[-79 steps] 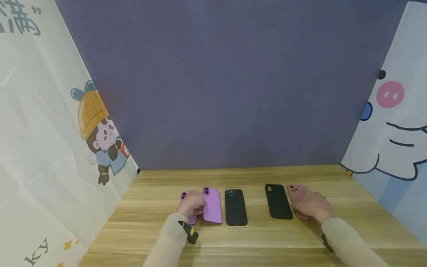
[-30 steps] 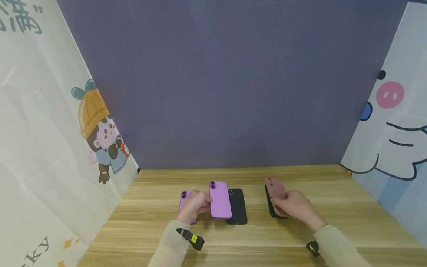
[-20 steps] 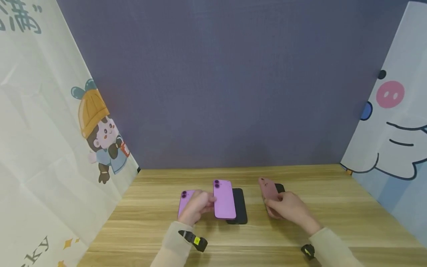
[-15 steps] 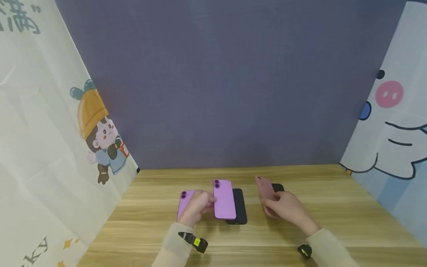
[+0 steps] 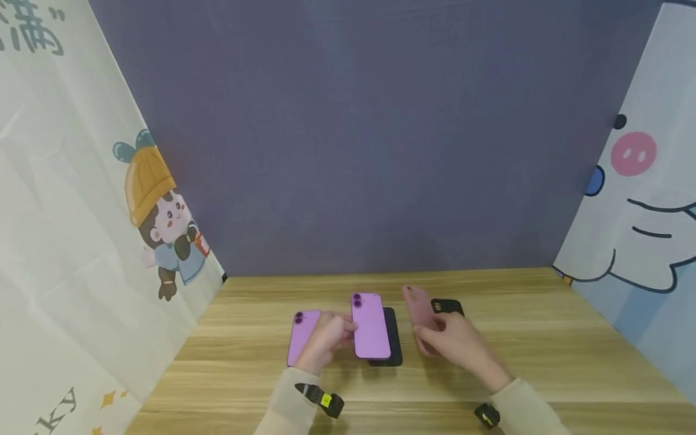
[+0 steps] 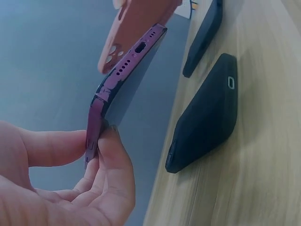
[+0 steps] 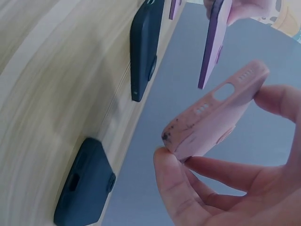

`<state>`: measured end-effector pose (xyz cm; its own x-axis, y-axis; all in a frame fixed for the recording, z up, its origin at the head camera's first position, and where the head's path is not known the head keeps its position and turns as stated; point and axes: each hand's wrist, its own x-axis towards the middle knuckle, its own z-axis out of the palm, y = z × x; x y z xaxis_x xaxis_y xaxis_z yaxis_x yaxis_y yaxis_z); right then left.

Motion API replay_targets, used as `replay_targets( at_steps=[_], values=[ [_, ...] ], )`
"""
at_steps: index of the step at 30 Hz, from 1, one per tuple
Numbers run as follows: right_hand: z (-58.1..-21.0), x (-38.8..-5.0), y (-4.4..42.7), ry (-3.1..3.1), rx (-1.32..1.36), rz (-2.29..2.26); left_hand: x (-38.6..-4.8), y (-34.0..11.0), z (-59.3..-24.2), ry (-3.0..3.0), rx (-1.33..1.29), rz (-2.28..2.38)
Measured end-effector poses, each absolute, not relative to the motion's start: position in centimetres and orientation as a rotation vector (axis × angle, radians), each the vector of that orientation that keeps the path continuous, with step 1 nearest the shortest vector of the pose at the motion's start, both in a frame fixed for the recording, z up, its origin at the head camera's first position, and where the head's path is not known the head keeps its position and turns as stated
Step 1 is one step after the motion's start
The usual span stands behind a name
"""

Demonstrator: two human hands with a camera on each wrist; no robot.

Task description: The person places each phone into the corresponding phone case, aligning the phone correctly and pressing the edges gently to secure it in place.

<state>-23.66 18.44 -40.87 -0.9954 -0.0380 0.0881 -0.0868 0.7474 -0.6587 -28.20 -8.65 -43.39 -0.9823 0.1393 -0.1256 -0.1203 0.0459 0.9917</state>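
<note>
From where I stand, a slate-purple backdrop (image 5: 370, 133) fills most of the far side, flanked by a cartoon-printed sheet on the left (image 5: 60, 211) and another printed sheet on the right (image 5: 647, 229), with a wood-grain table (image 5: 244, 374) in front of it. Over the table, the person's left hand (image 5: 331, 337) pinches a purple phone (image 5: 371, 329) by its left long edge between thumb and fingers, while the right hand (image 5: 451, 338) grasps a pink phone case (image 5: 418, 311) with digits on both sides of it. Both pieces are off the tabletop, long axes running away from the person, camera ends farthest; the pink case leans more to the left at its far end. What counts most, I'd judge, is the narrow gap between them: the pink case is just right of the purple phone, apart from it, and the right hand is the nearer one to the case. Beneath the purple phone's right edge, a black phone or case (image 5: 396, 344) lies partly covered, and a black phone case (image 5: 448, 307) lies close to the right hand. A second purple phone (image 5: 301, 335) rests left of the left hand, partly behind it. Smallest, a port cutout (image 7: 224, 92) pierces the pink case's near end.
</note>
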Motion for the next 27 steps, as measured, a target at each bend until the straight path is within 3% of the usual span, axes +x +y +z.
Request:
replay_targets(
  at_steps=[27],
  values=[
    [-40.9, -23.1, 14.7, -2.796, 0.084, 1.017, -27.7, -6.7, -43.4, 2.013, 0.072, 2.141]
  ],
)
